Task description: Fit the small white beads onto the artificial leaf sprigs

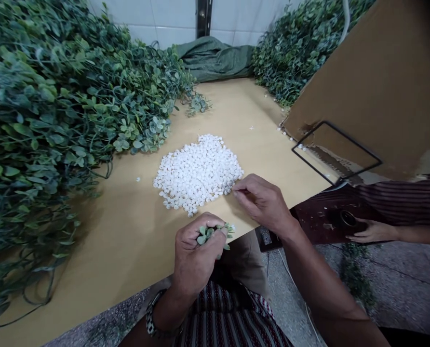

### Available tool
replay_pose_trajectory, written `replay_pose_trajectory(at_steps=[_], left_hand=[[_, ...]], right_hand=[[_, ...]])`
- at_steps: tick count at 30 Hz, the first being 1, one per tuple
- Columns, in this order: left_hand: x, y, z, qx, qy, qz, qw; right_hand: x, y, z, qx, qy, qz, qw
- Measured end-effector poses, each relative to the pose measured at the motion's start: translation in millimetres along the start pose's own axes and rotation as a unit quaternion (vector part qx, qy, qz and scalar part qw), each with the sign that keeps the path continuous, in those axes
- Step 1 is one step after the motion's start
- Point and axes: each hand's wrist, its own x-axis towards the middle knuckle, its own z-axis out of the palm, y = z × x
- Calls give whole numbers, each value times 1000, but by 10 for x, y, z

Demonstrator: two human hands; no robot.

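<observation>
The left hand (195, 260) grips a leafy sprig (205, 234) with a white tip. The right hand (267, 201) is pinched narrow beside the white pieces (200, 168), many loose on the surface (128, 250); its contents are indiscernible.

From my distant place, I see on the left wrist (166, 311) a silver-coloured metal watch band (150, 315) with links. The top (233, 315) is dark, with white and reddish stripes; the trousers (249, 265) are plain greyish beige.
</observation>
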Motion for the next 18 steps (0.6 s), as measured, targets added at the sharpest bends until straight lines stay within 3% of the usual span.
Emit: replay_pose_trajectory(at_steps=[7, 18], left_hand=[[11, 49, 21, -45, 20, -18, 999], [-22, -21, -30, -17, -20, 52, 998]], right_hand=[[59, -46, 147, -188, -49, -61, 979], [44, -99, 230, -239, -44, 37, 969]])
